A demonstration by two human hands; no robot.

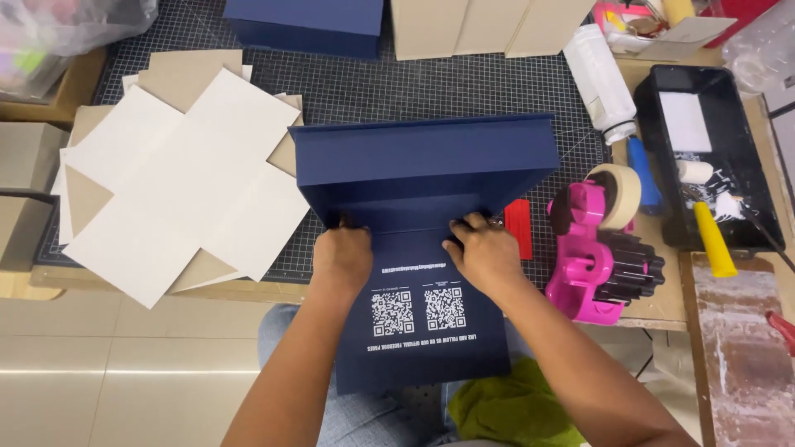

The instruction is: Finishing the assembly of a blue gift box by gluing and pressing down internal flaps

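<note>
A dark blue box [426, 165] lies on the black grid cutting mat [464, 91] in front of me, with a blue paper flap [422, 339] hanging over the table edge toward my lap. The flap carries white printed square codes. My left hand [342, 258] presses down on the flap at the box's near left corner, fingers curled. On the near right of the box, my right hand [483, 252] pushes the paper against the wall, fingers bent. Neither hand grips a tool.
A stack of flat cream and brown card blanks [182, 182] lies left. A pink tape dispenser [600, 248] and red scraper [519, 228] sit right. Further right are a black glue tray [712, 157] with roller, a white bottle [602, 79], another blue box [306, 25], and a green cloth [513, 410] on my lap.
</note>
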